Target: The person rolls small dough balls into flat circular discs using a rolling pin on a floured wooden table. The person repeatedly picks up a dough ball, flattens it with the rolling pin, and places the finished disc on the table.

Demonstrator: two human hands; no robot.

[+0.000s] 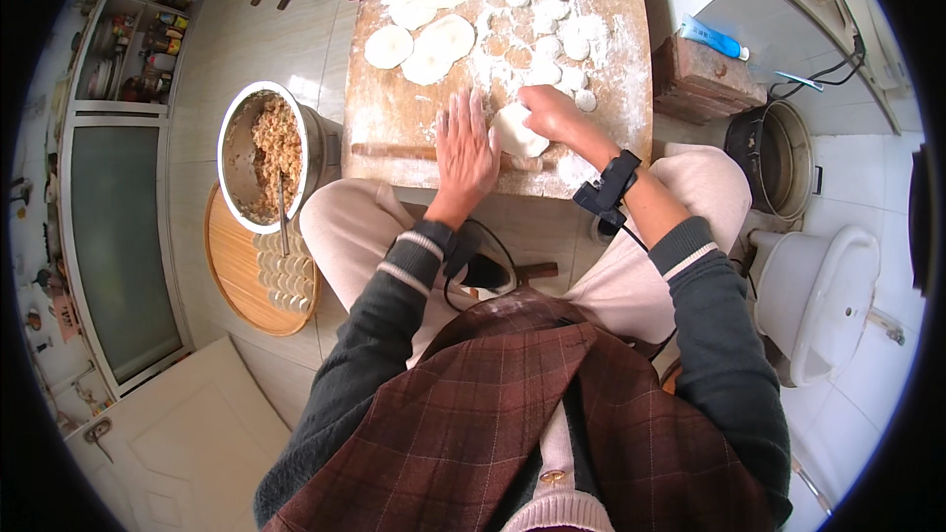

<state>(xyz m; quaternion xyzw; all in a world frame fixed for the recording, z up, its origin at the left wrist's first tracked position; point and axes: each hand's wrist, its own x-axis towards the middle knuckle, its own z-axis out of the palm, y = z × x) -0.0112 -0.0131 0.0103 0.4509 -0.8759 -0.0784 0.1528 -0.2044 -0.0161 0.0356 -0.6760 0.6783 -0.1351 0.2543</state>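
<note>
White dough, a thin dough round (519, 133), lies just right of the left hand (463, 153), its outer edge held in the curled right hand (554, 113). The left hand is flat, fingers straight, over a rolling pin (394, 151) that shows on both sides of it. This round looks part-rolled. On the wooden board (379, 99), beyond the left hand, flattened rounds (443, 37) seem finished; beyond the right, small dough pieces (576, 47) look left to roll. Well left of the left hand, a bowl (223, 158) holds plenty of filling (279, 133); near it, folded dumplings (281, 271) sit in rows on a tray (232, 271), so much seems left.
</note>
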